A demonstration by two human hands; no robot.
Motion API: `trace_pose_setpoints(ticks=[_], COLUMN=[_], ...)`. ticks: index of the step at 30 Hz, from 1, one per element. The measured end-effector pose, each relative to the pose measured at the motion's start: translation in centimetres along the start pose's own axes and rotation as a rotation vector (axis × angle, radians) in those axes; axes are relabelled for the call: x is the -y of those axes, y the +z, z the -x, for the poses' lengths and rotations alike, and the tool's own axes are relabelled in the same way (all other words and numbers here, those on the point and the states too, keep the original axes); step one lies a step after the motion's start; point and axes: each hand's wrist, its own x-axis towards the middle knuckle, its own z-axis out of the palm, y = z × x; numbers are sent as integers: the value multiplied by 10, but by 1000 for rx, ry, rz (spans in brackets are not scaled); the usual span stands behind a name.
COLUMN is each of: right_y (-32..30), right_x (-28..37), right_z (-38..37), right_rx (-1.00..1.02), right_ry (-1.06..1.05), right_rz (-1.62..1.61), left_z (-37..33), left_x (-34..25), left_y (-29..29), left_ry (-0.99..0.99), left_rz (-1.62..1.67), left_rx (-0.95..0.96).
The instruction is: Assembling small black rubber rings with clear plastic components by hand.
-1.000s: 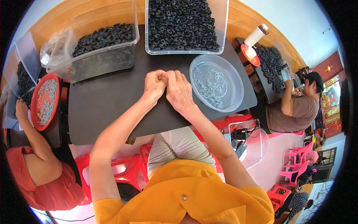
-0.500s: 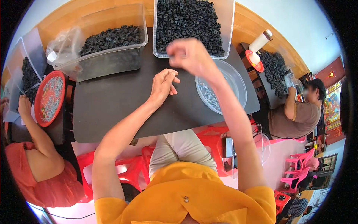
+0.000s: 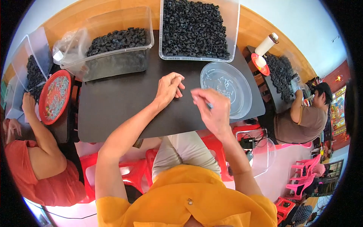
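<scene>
My left hand (image 3: 169, 90) hovers over the dark tabletop (image 3: 113, 106), its fingers curled together and pointing right. Whatever is inside them, if anything, is hidden. Just to its right, my right hand (image 3: 215, 111) has bent fingers and is slightly blurred. A small greyish spot shows between its thumb and fingers, too small to name. That hand covers part of the near left rim of a round clear plastic tub (image 3: 242, 98), where small silvery screw-like pieces (image 3: 227, 85) lie. Behind the tub, a large clear bin (image 3: 196, 58) is filled with small black plastic parts (image 3: 194, 30).
At the back left stands another clear bin (image 3: 109, 62) with black parts and a clear bag (image 3: 72, 49). To the left, a person in red (image 3: 41, 170) works beside a red tray (image 3: 55, 98). To the right sits a person in brown (image 3: 302, 123) by a heap of black parts (image 3: 280, 73).
My right hand has come back toward me from the front edge of the large bin to the tub's near left side. My left hand stays nearly in place. The whole view has shifted slightly.
</scene>
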Motion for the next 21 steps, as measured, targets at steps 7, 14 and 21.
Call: trace_pose_setpoints(ticks=[7,14,21], right_y=[22,47,45], right_x=[-33,-61,-66], right_z=[80,80,86], right_rx=[-28,-179,-250], right_ry=[-47,-170,-181], right_rz=[100,326,305], left_z=[0,-3,78], left_x=[2,0,-51], left_y=[1,0,-1], left_ry=[-11,-59,-77], left_rz=[-60,-221,-107], left_rx=[-3,77,428])
